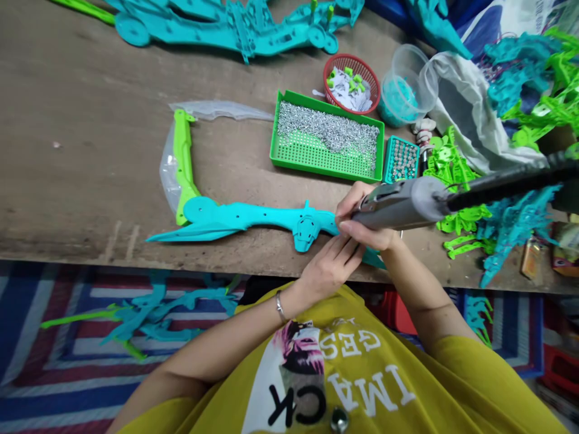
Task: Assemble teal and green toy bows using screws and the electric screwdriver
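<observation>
A bow-shaped plastic toy lies along the front of the workbench. Its long body is turquoise, with a lime-green arm and translucent blades at the left end. My left hand is closed around its right part near the bench edge, the fingertips hidden under my other hand. In my right hand is a grey powered screwdriver, gripped near its front end, with a dark cord running off to the right. The driver's tip is hidden behind my fingers, so its contact with the toy cannot be seen.
Beyond my hands stand a green tray of screws, a small turquoise tray of metal pieces, a red basket and clear tubs. Green and turquoise parts pile up at right. Assembled turquoise toys lie at the back.
</observation>
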{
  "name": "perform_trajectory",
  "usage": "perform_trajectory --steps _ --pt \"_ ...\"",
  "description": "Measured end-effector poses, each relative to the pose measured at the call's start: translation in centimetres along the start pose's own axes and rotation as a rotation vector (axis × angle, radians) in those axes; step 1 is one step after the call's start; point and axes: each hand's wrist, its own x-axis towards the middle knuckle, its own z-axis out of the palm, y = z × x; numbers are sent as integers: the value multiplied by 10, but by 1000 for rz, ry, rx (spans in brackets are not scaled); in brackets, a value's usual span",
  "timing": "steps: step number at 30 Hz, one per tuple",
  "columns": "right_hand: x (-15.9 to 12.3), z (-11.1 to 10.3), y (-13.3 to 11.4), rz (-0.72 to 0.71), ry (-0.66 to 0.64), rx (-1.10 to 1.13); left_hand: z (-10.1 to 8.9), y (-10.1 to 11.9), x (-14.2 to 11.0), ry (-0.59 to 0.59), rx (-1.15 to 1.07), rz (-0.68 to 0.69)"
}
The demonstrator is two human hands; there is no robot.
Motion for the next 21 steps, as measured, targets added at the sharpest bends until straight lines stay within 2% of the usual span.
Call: perform_trajectory --steps 2,3,5,8,10,14,18,21 --pt "1 -5 -8 -81 -76 47 -9 -5 0 3 -33 32" --pt "1 -8 -11 -131 -67 78 -17 -10 0 3 -46 45" --pt "3 -14 -19 -227 40 121 -40 -24 -2 -16 -36 19" --pt "7 -21 -28 -283 264 91 -77 -52 -8 -122 90 -233" --pt "10 -25 -31 -259 416 17 -92 -69 -12 -187 123 -299" --pt "12 -33 -33 -225 572 -131 -96 -85 -18 -231 143 -279" --pt "6 -47 -42 -291 627 -149 -95 -82 -21 -206 133 -195" --pt "0 -58 -49 -286 685 -159 -97 -76 -23 -220 133 -125"
